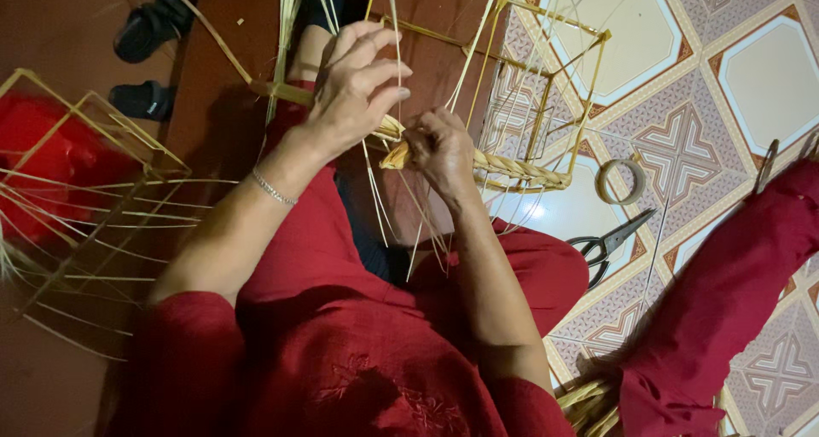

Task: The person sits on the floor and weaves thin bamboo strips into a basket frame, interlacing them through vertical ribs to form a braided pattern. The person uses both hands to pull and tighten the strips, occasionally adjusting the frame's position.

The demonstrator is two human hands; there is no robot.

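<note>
My left hand (357,83), with a thin bracelet on its wrist, is raised with its fingers bent and pinches thin pale straw strands (394,27) that run upward. Just to its right, my right hand (439,151) is closed around the end of a braided straw wrap (520,171). The braid is wound along one bar of a gold wire frame (589,87) that stands over my lap. Loose strands hang down from between both hands over my red clothes.
Black scissors (610,245) and a roll of tape (620,181) lie on the patterned tile floor at right. Another person's red-clad limb (725,292) crosses the lower right. A second wire frame (94,147) with loose straws stands at left, beside black sandals (153,27). A straw bundle (589,399) lies below.
</note>
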